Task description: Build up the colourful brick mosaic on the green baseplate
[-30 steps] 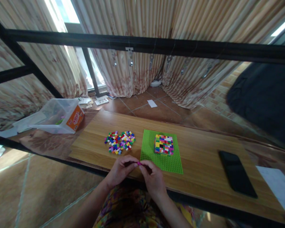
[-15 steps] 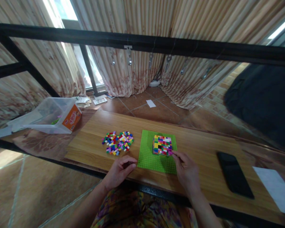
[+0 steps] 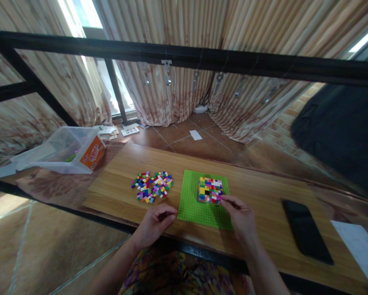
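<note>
A green baseplate lies on the wooden table and carries a multi-coloured brick block. My right hand reaches over the plate's near right corner. Its fingertips are pinched at the block's near right corner on a small pink brick, which is mostly hidden by the fingers. My left hand rests at the table's near edge, left of the plate, with its fingers curled in and nothing visible in them. A pile of loose coloured bricks lies left of the plate, just beyond my left hand.
A black phone lies at the right, with a white sheet beyond it. A clear plastic tub with an orange label stands at the far left. A black frame bar crosses overhead. Curtains hang behind.
My hands were together at the table's near edge, holding a pink brick. My right hand carried it right and forward to the block's near corner. My left hand stayed put.
</note>
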The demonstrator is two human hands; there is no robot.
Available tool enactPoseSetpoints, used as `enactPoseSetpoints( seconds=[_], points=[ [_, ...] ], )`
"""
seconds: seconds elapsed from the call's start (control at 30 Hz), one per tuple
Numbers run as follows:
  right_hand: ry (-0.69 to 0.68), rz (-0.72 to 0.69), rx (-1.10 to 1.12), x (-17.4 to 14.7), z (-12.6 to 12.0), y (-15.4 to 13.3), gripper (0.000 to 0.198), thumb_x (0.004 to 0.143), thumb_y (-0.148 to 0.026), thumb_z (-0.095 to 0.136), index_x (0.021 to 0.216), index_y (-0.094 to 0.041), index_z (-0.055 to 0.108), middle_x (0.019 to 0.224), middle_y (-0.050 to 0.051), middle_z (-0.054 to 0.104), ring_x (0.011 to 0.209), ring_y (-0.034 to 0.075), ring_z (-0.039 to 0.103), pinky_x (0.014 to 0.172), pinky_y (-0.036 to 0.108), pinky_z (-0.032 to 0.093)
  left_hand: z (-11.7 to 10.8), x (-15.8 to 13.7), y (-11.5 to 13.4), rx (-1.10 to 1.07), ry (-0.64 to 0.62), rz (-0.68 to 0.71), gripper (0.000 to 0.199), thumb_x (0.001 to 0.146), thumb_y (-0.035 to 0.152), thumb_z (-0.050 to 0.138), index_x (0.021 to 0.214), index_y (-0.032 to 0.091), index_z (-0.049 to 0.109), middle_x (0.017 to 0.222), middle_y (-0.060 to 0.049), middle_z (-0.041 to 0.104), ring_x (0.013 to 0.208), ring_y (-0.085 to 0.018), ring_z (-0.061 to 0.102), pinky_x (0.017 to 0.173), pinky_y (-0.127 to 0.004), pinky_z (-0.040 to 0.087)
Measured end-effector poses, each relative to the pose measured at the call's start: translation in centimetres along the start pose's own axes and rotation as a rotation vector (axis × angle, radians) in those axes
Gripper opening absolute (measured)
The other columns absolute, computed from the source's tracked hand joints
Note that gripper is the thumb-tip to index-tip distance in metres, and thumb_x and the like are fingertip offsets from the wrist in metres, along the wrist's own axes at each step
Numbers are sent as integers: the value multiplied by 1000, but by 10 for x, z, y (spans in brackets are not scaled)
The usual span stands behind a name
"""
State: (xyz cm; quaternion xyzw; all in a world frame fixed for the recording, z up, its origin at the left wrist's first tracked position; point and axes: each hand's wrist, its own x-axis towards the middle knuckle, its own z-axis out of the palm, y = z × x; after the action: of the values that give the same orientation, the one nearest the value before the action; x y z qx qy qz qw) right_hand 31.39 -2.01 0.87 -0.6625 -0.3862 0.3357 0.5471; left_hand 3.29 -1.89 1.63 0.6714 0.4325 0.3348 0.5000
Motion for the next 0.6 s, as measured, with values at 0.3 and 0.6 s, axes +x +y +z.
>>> enactPoseSetpoints(
  seconds=[0.3,0.6],
  points=[
    [47,107,110,-3,7,-4,23,59,-35,76,74,-18,76,71,6,71,59,14,58,48,23,41,2,0,1,-7,15,-10,18,86,32,61,89,17,69,83,-5,67,81,-16,60,75,-26,47],
    [47,107,34,-4,9,-10,27,59,-39,73,75,-17,77,70,6,72,56,15,56,44,23,38,4,2,2,-19,28,-31,19,85,34,62,88,16,69,81,-5,66,78,-16,59,73,-27,47]
  ],
)
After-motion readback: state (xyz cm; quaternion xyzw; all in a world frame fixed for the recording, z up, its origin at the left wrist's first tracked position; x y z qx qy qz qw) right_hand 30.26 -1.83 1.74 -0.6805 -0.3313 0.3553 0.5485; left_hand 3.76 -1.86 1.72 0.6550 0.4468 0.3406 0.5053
